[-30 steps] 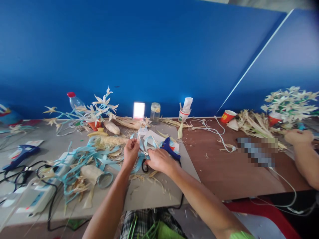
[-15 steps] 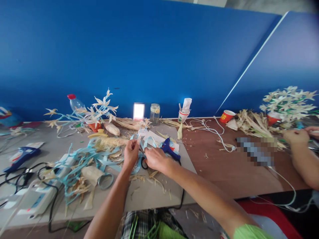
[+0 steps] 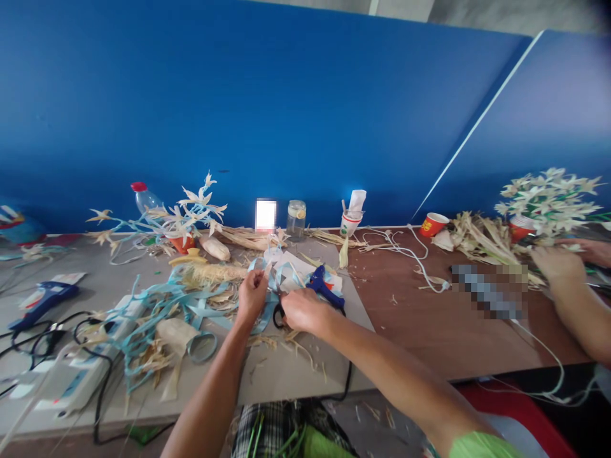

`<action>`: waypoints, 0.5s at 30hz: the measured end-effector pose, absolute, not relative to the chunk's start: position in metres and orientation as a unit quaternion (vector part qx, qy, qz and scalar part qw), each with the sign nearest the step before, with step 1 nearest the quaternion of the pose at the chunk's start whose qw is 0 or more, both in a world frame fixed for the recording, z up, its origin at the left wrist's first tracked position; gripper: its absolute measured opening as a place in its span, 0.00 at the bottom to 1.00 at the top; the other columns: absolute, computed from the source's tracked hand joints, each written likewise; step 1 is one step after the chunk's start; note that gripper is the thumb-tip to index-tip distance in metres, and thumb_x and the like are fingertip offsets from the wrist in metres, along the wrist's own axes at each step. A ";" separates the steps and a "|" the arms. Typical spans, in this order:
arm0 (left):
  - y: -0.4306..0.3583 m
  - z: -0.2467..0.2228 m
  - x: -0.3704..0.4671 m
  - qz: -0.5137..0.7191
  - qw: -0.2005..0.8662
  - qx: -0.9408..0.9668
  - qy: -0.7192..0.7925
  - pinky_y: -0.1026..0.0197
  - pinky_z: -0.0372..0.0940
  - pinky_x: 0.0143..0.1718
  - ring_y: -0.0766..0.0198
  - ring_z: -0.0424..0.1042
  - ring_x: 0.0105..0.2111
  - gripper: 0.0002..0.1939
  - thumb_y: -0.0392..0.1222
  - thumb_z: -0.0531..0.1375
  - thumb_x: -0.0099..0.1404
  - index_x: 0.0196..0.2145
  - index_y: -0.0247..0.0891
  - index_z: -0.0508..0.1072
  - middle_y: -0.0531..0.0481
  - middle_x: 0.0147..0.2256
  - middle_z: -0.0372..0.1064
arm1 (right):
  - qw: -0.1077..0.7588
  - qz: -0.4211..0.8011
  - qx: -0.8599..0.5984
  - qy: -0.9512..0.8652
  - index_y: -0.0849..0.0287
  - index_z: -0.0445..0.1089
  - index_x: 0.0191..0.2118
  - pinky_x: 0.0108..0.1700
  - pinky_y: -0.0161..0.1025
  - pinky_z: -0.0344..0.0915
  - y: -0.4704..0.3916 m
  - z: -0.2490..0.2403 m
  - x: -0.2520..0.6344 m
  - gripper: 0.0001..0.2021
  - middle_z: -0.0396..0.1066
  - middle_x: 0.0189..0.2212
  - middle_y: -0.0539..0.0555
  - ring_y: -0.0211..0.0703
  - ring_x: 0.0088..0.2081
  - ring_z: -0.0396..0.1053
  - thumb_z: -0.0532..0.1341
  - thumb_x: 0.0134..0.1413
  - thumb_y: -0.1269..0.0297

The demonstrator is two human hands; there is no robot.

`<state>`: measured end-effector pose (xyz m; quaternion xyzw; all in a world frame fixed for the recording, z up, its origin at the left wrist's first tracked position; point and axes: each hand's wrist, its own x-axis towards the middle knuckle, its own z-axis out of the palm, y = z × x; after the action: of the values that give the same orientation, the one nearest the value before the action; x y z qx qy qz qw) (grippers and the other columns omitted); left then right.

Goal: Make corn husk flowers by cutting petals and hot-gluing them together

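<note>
My right hand point(image 3: 305, 309) is closed round a pair of scissors point(image 3: 277, 315); a black finger loop shows below the fingers and the blades are partly hidden. Just to its left, my left hand point(image 3: 252, 296) pinches a small pale piece of corn husk point(image 3: 268, 272). Light blue ribbon point(image 3: 205, 312) lies tangled beside and behind both hands. A blue glue gun point(image 3: 324, 287) rests right of my right hand, on white paper point(image 3: 301, 262).
Flowers of pale husk stand in a red cup point(image 3: 182, 244) at the back. A roll of tape point(image 3: 202, 347), a power strip point(image 3: 90, 356) and another glue gun point(image 3: 45, 302) lie on the left. At the right, a co-worker's hands point(image 3: 558, 264) are near more flowers point(image 3: 548, 197).
The scissors in my right hand have turned slightly, their blades now showing apart from my left hand. The co-worker's hand at the right has moved a little to the left.
</note>
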<state>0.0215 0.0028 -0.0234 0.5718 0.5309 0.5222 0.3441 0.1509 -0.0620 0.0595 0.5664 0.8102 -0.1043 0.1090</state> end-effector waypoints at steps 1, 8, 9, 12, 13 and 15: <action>0.003 -0.024 0.022 0.523 0.344 0.572 0.530 0.66 0.56 0.25 0.69 0.61 0.23 0.11 0.46 0.59 0.56 0.32 0.35 0.71 0.55 0.23 0.65 | 0.106 -0.107 0.562 0.813 0.67 0.73 0.44 0.40 0.43 0.70 -0.063 0.063 0.151 0.17 0.76 0.39 0.69 0.58 0.43 0.74 0.61 0.52 0.61; 0.003 -0.026 0.023 0.535 0.385 0.557 0.505 0.67 0.54 0.23 0.70 0.59 0.21 0.13 0.49 0.60 0.56 0.32 0.35 0.70 0.57 0.21 0.62 | -0.029 -0.100 0.562 0.821 0.63 0.74 0.36 0.38 0.41 0.66 -0.063 0.069 0.165 0.13 0.76 0.35 0.64 0.52 0.39 0.74 0.54 0.58 0.62; 0.002 -0.025 0.024 0.537 0.400 0.552 0.497 0.67 0.55 0.23 0.70 0.59 0.21 0.14 0.49 0.60 0.55 0.32 0.35 0.70 0.57 0.21 0.62 | -0.088 -0.101 0.577 0.806 0.62 0.73 0.35 0.39 0.40 0.65 -0.059 0.065 0.167 0.13 0.76 0.34 0.63 0.50 0.38 0.74 0.52 0.59 0.64; -0.001 -0.022 0.027 0.538 0.451 0.532 0.473 0.67 0.56 0.23 0.71 0.60 0.20 0.16 0.51 0.62 0.54 0.31 0.35 0.69 0.57 0.20 0.62 | -0.275 -0.146 0.611 0.728 0.60 0.71 0.32 0.41 0.37 0.63 -0.041 0.048 0.171 0.10 0.74 0.34 0.58 0.43 0.37 0.71 0.53 0.57 0.68; -0.003 -0.020 0.028 0.534 0.467 0.526 0.468 0.67 0.56 0.23 0.71 0.60 0.20 0.17 0.52 0.63 0.53 0.31 0.35 0.69 0.57 0.20 0.62 | -0.328 -0.178 0.613 0.696 0.61 0.71 0.32 0.41 0.37 0.64 -0.034 0.041 0.171 0.08 0.74 0.33 0.57 0.42 0.36 0.70 0.55 0.56 0.66; -0.005 -0.017 0.030 0.524 0.493 0.520 0.461 0.67 0.55 0.22 0.71 0.60 0.19 0.19 0.54 0.64 0.52 0.30 0.35 0.68 0.57 0.19 0.62 | -0.420 -0.237 0.603 0.636 0.61 0.70 0.34 0.41 0.37 0.64 -0.022 0.027 0.170 0.07 0.72 0.34 0.56 0.41 0.35 0.69 0.60 0.51 0.64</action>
<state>0.0304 -0.0046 -0.0171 0.5197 0.4611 0.5237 0.4930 0.1697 -0.0223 0.0266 0.6025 0.6356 -0.2372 -0.4204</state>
